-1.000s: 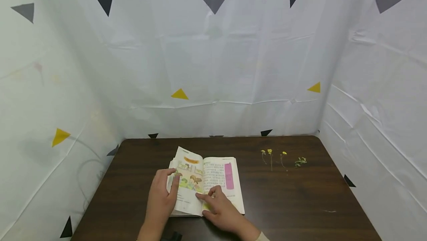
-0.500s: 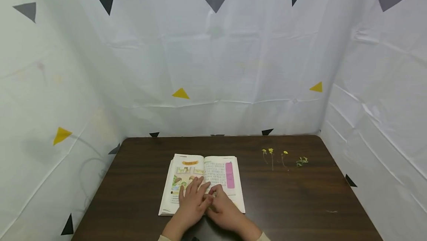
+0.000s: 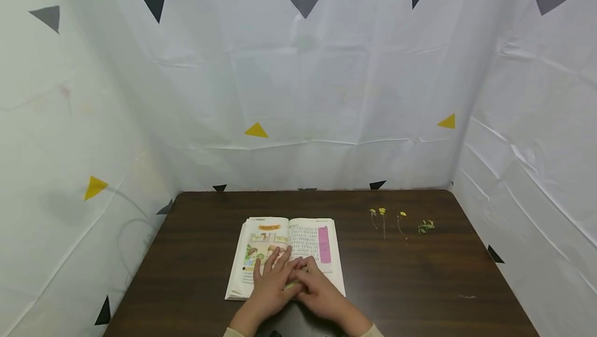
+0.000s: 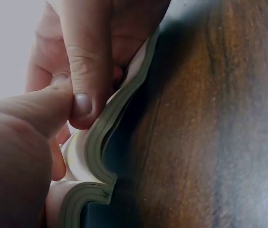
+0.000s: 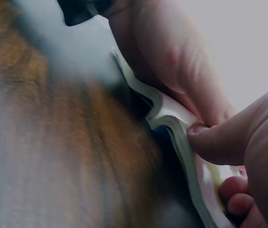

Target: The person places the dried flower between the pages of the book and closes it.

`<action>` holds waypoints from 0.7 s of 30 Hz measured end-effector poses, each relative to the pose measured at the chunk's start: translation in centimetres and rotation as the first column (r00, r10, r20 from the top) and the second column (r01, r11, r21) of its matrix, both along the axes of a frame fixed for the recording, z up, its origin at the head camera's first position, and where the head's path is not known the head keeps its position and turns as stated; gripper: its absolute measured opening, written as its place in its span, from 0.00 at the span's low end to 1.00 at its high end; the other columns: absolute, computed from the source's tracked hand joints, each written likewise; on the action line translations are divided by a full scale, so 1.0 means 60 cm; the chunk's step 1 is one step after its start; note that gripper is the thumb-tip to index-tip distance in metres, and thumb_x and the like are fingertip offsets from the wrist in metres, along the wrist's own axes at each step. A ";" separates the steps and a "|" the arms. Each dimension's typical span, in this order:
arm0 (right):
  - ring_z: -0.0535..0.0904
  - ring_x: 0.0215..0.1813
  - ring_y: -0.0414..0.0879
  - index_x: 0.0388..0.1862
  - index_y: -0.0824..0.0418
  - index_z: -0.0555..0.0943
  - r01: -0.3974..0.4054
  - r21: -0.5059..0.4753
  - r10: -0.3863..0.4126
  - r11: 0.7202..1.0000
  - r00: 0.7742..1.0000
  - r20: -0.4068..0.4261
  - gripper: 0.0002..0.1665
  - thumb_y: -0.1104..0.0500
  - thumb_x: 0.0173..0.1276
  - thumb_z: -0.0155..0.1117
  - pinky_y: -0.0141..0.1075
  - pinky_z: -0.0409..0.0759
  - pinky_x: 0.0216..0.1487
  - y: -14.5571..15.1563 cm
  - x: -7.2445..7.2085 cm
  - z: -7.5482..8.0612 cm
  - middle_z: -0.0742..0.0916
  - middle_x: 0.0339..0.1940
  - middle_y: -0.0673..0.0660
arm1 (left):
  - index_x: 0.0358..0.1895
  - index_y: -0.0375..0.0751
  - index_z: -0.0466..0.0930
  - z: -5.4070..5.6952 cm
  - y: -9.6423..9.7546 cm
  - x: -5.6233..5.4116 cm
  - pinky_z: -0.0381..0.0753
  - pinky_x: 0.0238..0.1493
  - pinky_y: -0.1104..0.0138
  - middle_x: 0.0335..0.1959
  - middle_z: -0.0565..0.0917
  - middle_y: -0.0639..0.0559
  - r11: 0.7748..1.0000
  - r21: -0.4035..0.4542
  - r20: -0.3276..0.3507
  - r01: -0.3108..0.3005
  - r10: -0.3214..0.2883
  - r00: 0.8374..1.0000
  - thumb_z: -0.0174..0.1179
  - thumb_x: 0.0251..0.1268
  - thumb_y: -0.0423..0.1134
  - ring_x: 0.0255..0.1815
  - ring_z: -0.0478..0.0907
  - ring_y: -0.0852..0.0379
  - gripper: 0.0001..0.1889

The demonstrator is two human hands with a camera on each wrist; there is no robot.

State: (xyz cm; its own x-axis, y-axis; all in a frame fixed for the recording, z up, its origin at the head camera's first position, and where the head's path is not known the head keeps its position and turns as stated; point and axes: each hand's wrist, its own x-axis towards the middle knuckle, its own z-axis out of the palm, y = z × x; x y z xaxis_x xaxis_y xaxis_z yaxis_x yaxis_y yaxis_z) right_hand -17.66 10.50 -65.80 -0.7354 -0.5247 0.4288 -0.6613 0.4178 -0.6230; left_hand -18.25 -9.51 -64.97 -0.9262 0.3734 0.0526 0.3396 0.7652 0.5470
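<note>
The left hand [image 3: 272, 286] lies spread on the open book [image 3: 304, 241], toward the bench's [image 3: 200, 254] left edge; the right hand's [image 3: 323, 293] grip is unclear.

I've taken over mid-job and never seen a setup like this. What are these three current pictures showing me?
There's no machine arm here: a person works with two bare hands. The wide picture comes from a camera on the head, looking forward and down. The two close-ups come from cameras on the left and right wrists.

An open book lies on a dark wooden table. Right of it are three yellow flowers on thin stems and a green sprig. White sheeting hangs behind.

The left hand rests on the book, fingers spread; the right hand is over the right-hand page. In the close-ups, their thumbs are close together near the fold. Whether the right hand pinches anything, I can't tell.
</note>
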 end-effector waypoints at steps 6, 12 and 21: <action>0.77 0.55 0.44 0.54 0.55 0.89 -0.023 -0.105 0.035 0.994 0.993 0.114 0.23 0.75 0.63 0.70 0.32 0.80 0.56 0.004 -0.004 0.005 0.79 0.55 0.57 | 0.84 0.63 0.68 0.006 -0.004 -0.004 0.35 0.80 0.21 0.92 0.57 0.50 0.999 -0.033 -0.020 0.038 -0.039 0.999 0.57 0.76 0.71 0.93 0.43 0.38 0.38; 0.78 0.38 0.40 0.49 0.56 0.90 -0.019 -0.214 0.068 0.977 0.972 0.223 0.25 0.80 0.61 0.66 0.27 0.79 0.40 0.005 -0.006 0.000 0.86 0.42 0.56 | 0.85 0.65 0.67 0.003 -0.009 -0.006 0.35 0.81 0.21 0.92 0.56 0.49 0.997 -0.044 -0.031 0.059 -0.061 0.998 0.62 0.74 0.69 0.94 0.42 0.37 0.39; 0.81 0.43 0.44 0.55 0.70 0.83 0.031 -0.402 0.210 0.915 0.814 0.542 0.20 0.79 0.69 0.54 0.30 0.83 0.47 0.041 -0.013 0.014 0.85 0.49 0.70 | 0.84 0.65 0.68 0.000 -0.002 -0.003 0.39 0.80 0.21 0.92 0.57 0.49 0.996 -0.063 -0.030 0.060 -0.062 0.998 0.66 0.72 0.65 0.93 0.44 0.36 0.39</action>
